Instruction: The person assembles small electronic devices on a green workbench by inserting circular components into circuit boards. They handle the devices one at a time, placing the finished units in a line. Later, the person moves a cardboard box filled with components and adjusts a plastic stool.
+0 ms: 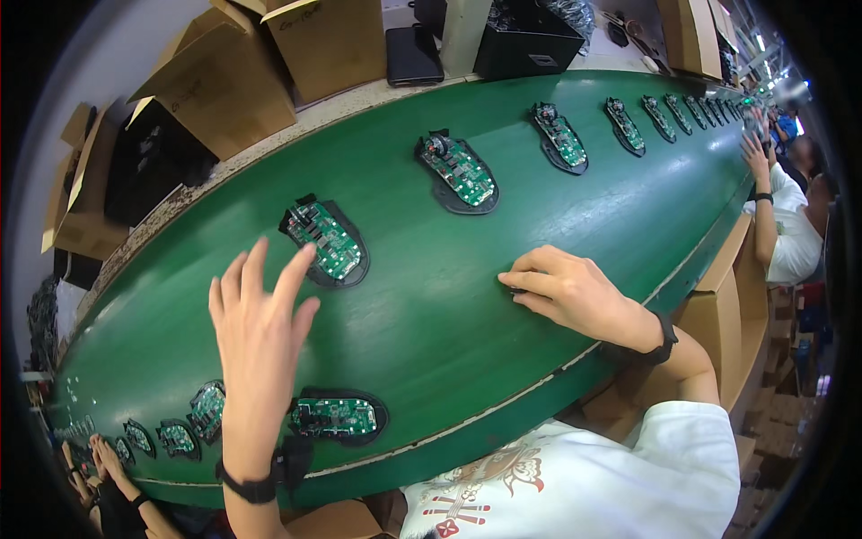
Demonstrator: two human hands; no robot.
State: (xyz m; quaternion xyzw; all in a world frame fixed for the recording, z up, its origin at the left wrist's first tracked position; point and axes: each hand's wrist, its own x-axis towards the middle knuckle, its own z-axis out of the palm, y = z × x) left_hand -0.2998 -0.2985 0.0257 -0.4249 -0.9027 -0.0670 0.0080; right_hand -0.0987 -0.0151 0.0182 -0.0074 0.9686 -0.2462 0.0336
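My left hand (260, 332) is open, fingers spread, reaching over the green belt. Its fingertips are at the lower left edge of a black shell carrying a green circuit board (337, 248); whether they touch it I cannot tell. My right hand (570, 292) is closed in a pinch low over the belt, with a small dark piece (516, 290) just showing at its fingertips. Close to my left forearm, nearer me, lies another board in its black shell (337, 417). A further one (460, 172) lies beyond and between my hands.
The green conveyor belt (431, 332) bears a row of similar boards running to the far right. Several more lie at the lower left, near another person's hands (109, 465). Cardboard boxes (328, 45) and a black bin (528, 40) line the far edge. A co-worker (786, 216) works at right.
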